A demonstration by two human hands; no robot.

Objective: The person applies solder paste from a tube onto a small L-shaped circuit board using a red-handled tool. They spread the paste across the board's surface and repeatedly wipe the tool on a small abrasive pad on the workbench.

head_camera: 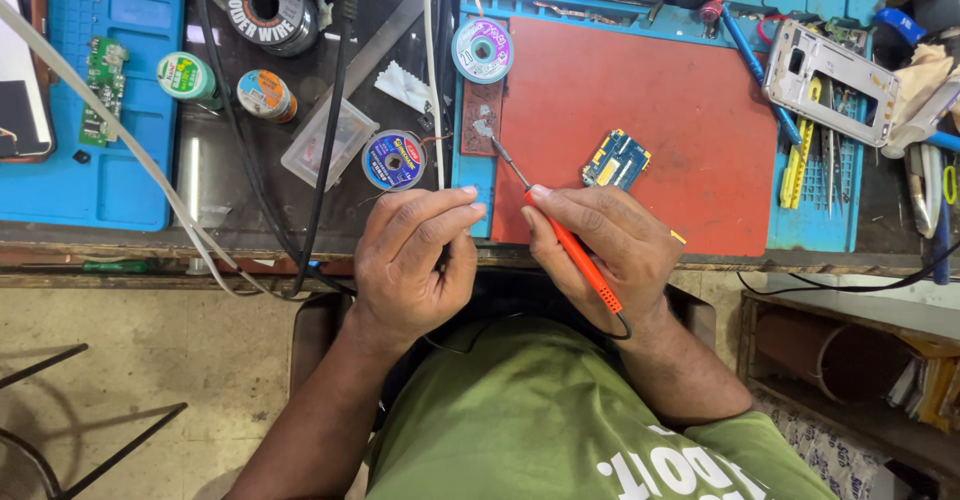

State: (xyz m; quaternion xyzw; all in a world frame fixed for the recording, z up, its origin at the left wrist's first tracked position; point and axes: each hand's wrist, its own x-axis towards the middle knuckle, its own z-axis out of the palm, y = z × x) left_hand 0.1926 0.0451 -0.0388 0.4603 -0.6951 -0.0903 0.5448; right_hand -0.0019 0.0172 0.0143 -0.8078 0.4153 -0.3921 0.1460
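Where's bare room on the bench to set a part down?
Free: the red mat right of the small blue circuit board, up to the tool tray. Crowded: the dark strip with spools and cables left of the soldering iron, which the right hand holds beside the left hand.

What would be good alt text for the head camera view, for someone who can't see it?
Seen from above, a person's right hand holds an orange soldering iron, its tip over the edge of a red work mat, while the left hand is curled beside it. A small blue circuit board lies on the mat, with wire spools on the workbench.
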